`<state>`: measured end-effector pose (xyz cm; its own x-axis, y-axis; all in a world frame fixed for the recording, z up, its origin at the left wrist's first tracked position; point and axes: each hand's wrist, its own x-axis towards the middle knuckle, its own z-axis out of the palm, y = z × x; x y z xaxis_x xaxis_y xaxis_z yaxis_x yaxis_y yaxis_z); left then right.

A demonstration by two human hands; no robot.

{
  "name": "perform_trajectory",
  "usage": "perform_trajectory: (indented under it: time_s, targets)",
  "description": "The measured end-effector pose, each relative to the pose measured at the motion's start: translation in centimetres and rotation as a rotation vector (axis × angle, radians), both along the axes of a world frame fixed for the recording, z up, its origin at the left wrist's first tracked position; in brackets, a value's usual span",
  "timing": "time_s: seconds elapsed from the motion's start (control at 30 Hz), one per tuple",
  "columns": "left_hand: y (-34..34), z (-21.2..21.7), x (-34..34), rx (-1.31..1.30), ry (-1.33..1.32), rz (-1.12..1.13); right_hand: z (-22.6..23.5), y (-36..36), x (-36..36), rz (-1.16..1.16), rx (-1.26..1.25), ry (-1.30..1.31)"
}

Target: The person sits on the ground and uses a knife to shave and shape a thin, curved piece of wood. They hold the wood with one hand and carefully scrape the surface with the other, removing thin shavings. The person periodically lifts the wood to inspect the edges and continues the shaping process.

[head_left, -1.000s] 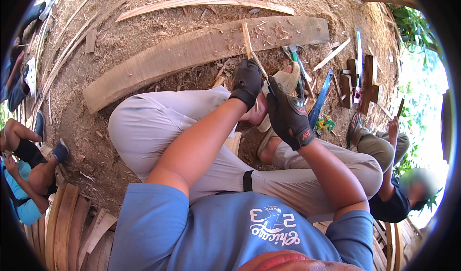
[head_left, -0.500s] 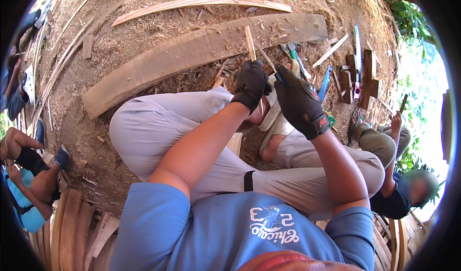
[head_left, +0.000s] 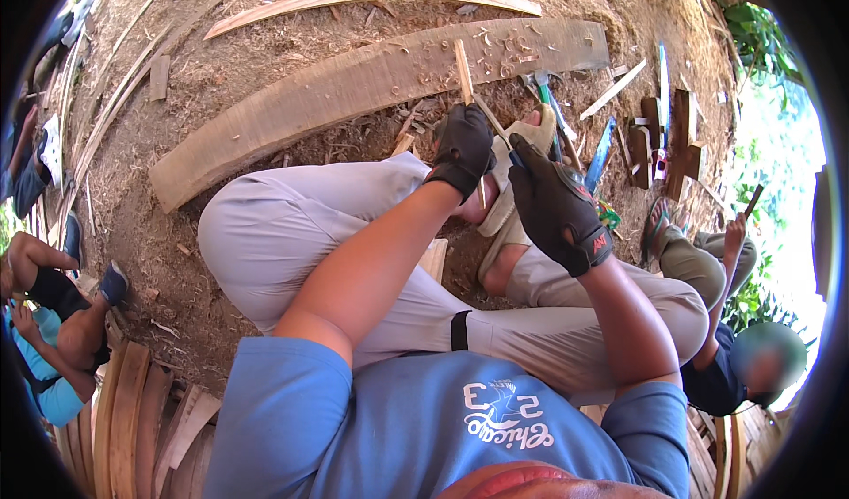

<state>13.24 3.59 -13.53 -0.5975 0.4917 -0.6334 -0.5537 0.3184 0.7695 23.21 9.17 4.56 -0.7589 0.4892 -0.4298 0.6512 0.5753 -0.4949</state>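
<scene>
The left forearm (head_left: 376, 265) is angled toward 1 o'clock; by the gloved left hand (head_left: 465, 144), back turned upward, a narrow wooden strip (head_left: 463, 70) is held in a closed grip, pointed to 12 o'clock, its tip seen over a broad plank (head_left: 292, 110). The right forearm (head_left: 630, 318) is slanted toward 11 o'clock. In the curled grip of the right hand (head_left: 555, 200) a knife (head_left: 493, 119) is clasped, its blade aimed at the strip; whether contact is made cannot be told.

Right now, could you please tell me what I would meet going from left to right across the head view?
Seated person in turquoise, small wood offcut, gloved left hand, gloved right hand, dark wooden blocks, co-worker's raised hand.
</scene>
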Motion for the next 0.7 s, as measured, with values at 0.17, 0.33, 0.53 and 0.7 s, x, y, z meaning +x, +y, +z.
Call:
perform_trajectory:
  time_s: [0.17, 0.33, 0.53, 0.7]
  targets:
    - [0.4, 2.2, -0.1, -0.04, -0.077, 0.002, -1.8, -0.2, 0.5, 0.032, 0.096, 0.045]
    - [0.5, 1.5, 0.4, -0.188, 0.057, -0.178, -4.6, 0.7, 0.4, 0.033, 0.132, 0.031]
    - [-0.2, -0.2, 0.9, -0.292, 0.423, -0.299, -3.9, -0.1, -0.4, 0.066, 0.092, 0.06]
    - [-0.3, 1.5, 0.4, -0.327, 0.28, -0.271, -4.6, -0.3, -1.6, -0.013, 0.098, -0.043]
